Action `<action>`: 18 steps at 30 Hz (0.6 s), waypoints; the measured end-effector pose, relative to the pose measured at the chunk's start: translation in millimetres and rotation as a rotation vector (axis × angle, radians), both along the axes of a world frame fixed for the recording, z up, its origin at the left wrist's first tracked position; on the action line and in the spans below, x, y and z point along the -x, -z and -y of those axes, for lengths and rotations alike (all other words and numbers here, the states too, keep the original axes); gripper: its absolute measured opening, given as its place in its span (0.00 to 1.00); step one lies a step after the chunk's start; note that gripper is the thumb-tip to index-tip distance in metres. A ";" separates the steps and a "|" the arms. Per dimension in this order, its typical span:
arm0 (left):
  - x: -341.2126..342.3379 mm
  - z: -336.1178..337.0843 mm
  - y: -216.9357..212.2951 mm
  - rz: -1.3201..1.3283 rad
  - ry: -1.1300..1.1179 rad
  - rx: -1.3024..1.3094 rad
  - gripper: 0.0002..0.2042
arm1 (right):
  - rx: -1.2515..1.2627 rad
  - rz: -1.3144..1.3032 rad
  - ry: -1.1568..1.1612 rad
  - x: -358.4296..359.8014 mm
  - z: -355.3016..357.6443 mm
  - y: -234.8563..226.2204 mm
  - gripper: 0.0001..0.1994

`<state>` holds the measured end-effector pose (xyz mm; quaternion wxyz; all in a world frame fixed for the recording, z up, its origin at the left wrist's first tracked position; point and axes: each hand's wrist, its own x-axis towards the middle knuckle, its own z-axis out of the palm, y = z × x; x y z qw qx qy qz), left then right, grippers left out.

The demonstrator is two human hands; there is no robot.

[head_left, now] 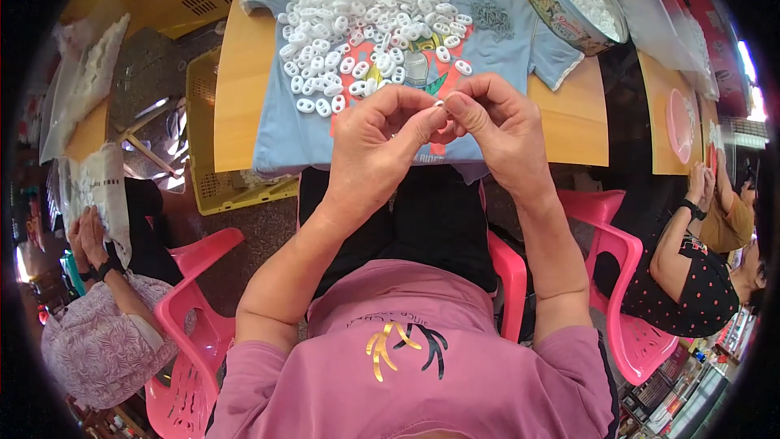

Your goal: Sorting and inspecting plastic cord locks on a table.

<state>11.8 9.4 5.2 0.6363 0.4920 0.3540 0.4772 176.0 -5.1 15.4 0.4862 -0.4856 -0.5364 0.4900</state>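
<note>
Pinching one white piece (439, 103) between my left hand (375, 140) and right hand (505, 132), I judge the big loose white pile (366, 12) is left, though what's finished I cannot tell

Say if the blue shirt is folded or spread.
Spread: the shirt lies across the table, both sleeves stretched outward, white pieces heaped on it.

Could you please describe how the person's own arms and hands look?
The left hand and right hand are bare, with no gloves or watch visible. The forearms are uncovered. The left sleeve and right sleeve are short and pink, a dark stripe showing along the right one's outer edge.
</note>
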 end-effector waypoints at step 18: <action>13.5 -8.3 -1.7 -0.066 0.182 0.090 0.09 | -0.375 0.497 -0.079 -16.2 -3.7 -12.0 0.05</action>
